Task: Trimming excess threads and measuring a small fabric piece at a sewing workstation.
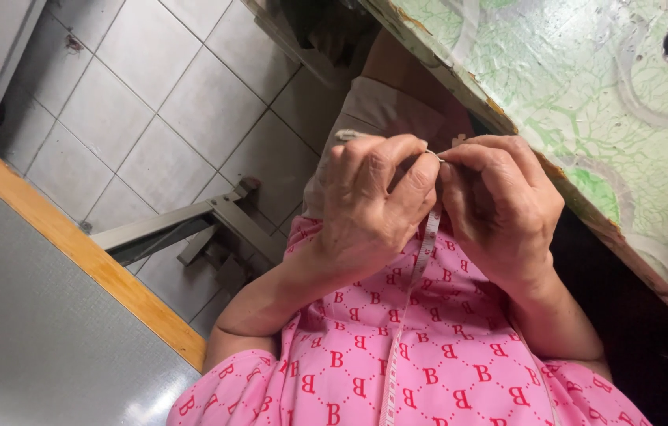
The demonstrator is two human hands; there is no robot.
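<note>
**Needle pinched between both hands over the lap**

Needle (433, 156) nipped at fingertips of left hand (373, 197) and right hand (500, 205), both clenched tight. Below grip, measuring tape (421, 260) draped down pink patterned garment (397, 363). Behind grip, beige cloth (385, 114); right of it, green patterned tabletop (586, 102); beyond, tiled floor (153, 102).

I see no package, label, sign or screen anywhere around my fingers — nothing of that kind above them, below them or to either side.
</note>
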